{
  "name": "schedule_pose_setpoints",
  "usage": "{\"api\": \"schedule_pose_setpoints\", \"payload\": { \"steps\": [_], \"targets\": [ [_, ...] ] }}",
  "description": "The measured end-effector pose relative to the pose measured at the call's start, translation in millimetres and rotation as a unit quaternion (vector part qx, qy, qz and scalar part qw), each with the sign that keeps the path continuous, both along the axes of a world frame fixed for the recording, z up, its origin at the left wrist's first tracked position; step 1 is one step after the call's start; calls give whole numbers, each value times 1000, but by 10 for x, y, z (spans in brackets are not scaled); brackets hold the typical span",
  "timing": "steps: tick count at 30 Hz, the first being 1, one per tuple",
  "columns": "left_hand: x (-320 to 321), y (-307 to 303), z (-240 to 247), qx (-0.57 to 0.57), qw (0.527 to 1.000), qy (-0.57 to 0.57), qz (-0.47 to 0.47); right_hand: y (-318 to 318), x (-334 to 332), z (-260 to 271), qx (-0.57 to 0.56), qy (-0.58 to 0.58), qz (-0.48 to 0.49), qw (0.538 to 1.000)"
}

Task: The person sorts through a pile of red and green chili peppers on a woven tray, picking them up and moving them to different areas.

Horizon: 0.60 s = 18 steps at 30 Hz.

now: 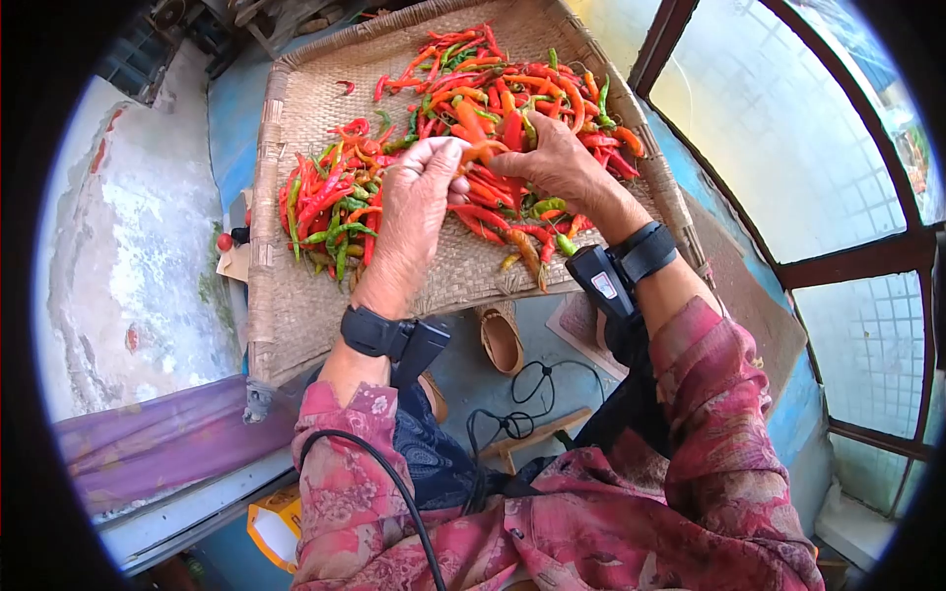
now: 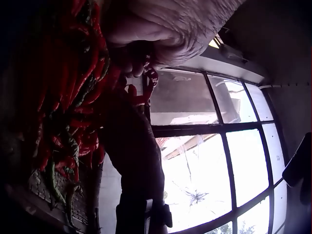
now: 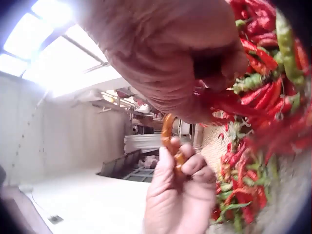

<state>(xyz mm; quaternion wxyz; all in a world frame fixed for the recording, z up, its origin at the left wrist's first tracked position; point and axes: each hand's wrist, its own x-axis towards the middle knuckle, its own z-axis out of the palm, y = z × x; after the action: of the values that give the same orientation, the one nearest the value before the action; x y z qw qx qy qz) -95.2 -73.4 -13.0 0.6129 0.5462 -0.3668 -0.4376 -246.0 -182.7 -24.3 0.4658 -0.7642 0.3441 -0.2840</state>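
My left hand (image 1: pixel 409 202) is over the near middle of a heap of chili peppers, pinching an orange chili pepper (image 3: pixel 167 127) between thumb and fingers. Its curved end sticks up past the fingertips in the right wrist view. Close beside it, my right hand (image 1: pixel 574 175) has its fingers curled round a red chili pepper (image 3: pixel 228 103), part of which the hand hides. Beneath both hands, red, orange and green chili peppers (image 1: pixel 330 197) spread across a woven tray (image 1: pixel 286 325). The left wrist view is dark, with the left hand at its top.
Framed windows (image 1: pixel 838 128) line the right side, and a worn white wall (image 1: pixel 148 227) stands at left. Below the tray are a shoe (image 1: pixel 502 340) and a black cable (image 1: pixel 522 424) on the floor. Purple cloth (image 1: pixel 158 443) covers a ledge at lower left.
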Motion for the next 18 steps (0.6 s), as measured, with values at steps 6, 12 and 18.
{"api": "schedule_pose_setpoints", "payload": {
  "steps": [6,12,18],
  "targets": [
    [502,214,245,0,970,-189,155,-153,-148,134,-75,153,-47,984],
    [1166,616,249,138,781,-587,163,-244,-320,190,109,-17,5,994],
    [689,531,319,63,678,-712,172,-69,-162,144,115,-34,68,990]
  ]
}}
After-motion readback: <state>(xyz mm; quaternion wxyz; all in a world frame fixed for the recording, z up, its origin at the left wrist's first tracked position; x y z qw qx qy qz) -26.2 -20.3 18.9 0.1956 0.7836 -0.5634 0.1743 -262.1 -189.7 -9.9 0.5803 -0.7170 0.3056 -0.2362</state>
